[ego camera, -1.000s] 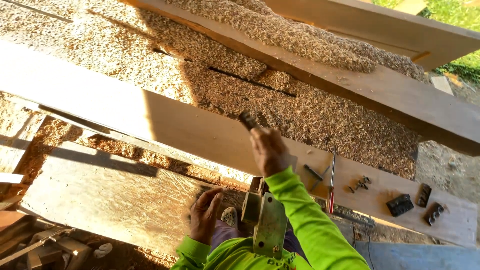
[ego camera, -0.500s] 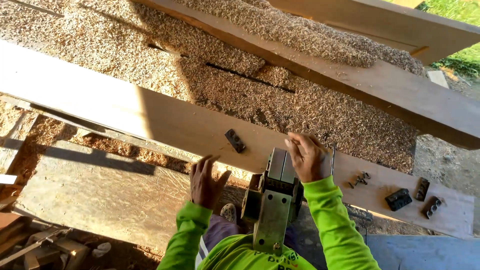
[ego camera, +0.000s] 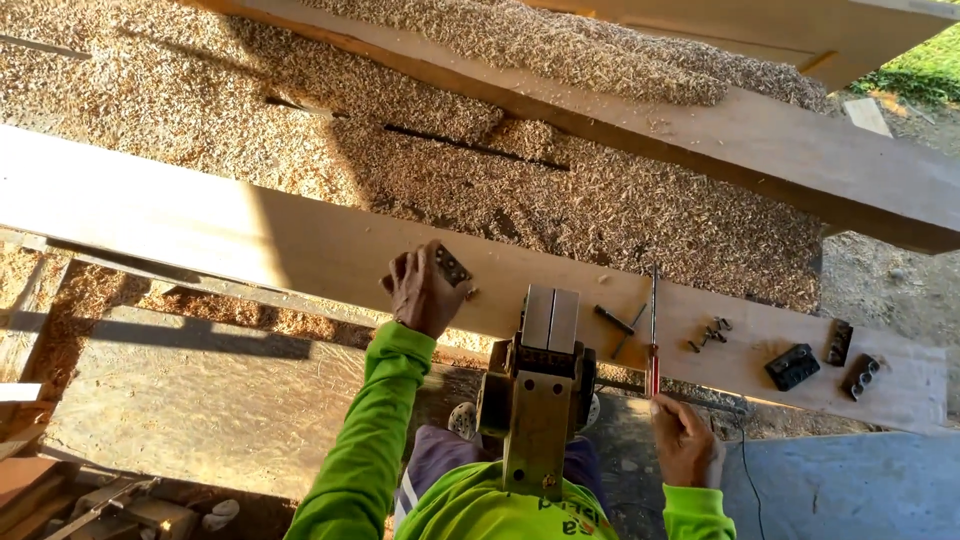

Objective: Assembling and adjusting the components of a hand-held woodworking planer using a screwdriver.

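red-handled screwdriver [ego camera: 653, 340], tip pointing away, lengthwise upright

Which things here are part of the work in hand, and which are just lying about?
In hand:
left hand on small dark metal plate
right hand at red-handled screwdriver
power tool against the plank

Lying about:
hex key
screws
black clamp parts
wood shavings

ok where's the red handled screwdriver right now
In the head view the red-handled screwdriver lies on the long plank, right of the upturned power planer, beside the hex keys, its handle end just above the right hand.
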